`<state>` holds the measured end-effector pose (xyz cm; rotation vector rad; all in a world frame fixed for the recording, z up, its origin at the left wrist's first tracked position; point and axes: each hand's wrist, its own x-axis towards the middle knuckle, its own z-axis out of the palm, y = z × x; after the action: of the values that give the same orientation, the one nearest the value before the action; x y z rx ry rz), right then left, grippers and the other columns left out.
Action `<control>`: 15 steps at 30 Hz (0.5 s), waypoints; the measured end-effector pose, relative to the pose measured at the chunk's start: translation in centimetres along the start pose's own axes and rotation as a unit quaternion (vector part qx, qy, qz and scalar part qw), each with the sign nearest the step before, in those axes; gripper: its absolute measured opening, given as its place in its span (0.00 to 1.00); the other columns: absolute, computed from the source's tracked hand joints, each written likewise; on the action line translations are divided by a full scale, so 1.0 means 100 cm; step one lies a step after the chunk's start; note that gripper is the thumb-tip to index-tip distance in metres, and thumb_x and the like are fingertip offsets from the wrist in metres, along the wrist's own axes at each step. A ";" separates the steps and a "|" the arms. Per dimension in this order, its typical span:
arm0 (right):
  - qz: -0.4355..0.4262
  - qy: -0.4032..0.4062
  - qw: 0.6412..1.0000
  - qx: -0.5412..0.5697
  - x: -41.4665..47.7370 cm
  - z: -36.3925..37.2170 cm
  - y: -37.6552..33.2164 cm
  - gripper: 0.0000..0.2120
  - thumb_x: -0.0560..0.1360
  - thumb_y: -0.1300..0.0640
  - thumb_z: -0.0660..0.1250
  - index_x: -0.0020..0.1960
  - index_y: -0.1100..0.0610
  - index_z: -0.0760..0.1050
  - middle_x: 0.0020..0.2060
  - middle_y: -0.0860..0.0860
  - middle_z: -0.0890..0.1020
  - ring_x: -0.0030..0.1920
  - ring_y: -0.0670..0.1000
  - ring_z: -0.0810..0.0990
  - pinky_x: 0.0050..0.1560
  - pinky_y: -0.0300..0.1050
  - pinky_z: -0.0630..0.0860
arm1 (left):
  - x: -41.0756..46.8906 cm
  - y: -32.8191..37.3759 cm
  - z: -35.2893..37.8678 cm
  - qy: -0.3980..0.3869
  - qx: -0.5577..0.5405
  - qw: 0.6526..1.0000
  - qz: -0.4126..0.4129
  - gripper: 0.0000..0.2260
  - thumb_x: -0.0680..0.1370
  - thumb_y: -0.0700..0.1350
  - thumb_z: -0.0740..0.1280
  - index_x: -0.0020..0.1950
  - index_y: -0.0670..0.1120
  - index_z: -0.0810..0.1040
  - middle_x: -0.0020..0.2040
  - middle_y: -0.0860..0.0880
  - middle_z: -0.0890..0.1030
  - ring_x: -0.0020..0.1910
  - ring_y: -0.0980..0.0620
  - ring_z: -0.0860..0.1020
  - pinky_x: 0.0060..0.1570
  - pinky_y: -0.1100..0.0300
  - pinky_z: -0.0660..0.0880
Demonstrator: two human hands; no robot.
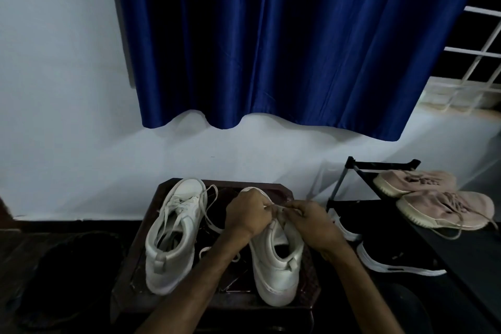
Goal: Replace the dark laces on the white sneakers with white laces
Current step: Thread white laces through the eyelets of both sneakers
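I am working over the desk, a small dark wooden one that is standing against the pale wall, below a blue curtain. Both white sneakers are sitting on the desk with their heels toward me and their toes toward its far edge. The right sneaker is taking up the desk's right half, and I am holding both hands above its tongue. My left hand is curling its fingers and pinching a white lace. My right hand is pinching the same lace just beside it, so a short stretch is running between them. The light is too dim to tell which eyelet the lace is passing through. The left sneaker is sitting on the desk's left half. It is loosely threaded with a white lace whose loose ends are trailing across the middle of the desk. To the right of the desk, a black shoe rack is holding pink shoes on top. Black shoes with white soles are lying lower and nearer the desk.
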<state>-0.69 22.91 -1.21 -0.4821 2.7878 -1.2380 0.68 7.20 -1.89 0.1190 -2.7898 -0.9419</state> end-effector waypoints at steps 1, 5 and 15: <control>0.002 0.000 1.000 -0.001 0.000 0.001 -0.001 0.08 0.77 0.57 0.66 0.49 0.55 0.85 0.42 0.52 0.86 0.45 0.46 0.83 0.49 0.45 0.78 | 0.000 0.002 0.000 0.005 0.006 1.000 0.006 0.08 0.74 0.50 0.68 0.47 0.52 0.86 0.47 0.49 0.84 0.51 0.47 0.81 0.44 0.59 0.74; 0.070 0.002 0.996 0.058 -0.003 0.002 -0.009 0.19 0.79 0.46 0.64 0.43 0.61 0.83 0.37 0.57 0.84 0.39 0.47 0.82 0.46 0.50 0.78 | 0.008 -0.001 -0.005 -0.029 0.004 0.999 0.027 0.06 0.72 0.47 0.69 0.45 0.53 0.86 0.44 0.52 0.85 0.47 0.52 0.82 0.44 0.61 0.76; 0.121 0.172 0.956 0.206 -0.009 0.054 -0.004 0.07 0.74 0.59 0.72 0.39 0.59 0.76 0.32 0.51 0.82 0.28 0.40 0.77 0.31 0.37 0.74 | 0.026 -0.009 -0.035 -0.241 0.012 0.965 0.101 0.14 0.81 0.49 0.63 0.40 0.43 0.81 0.42 0.45 0.78 0.48 0.47 0.77 0.50 0.55 0.72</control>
<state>1.23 19.06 -4.68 0.1126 2.6058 -1.9225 -1.13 4.05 0.71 -0.4445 -3.1629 -0.9927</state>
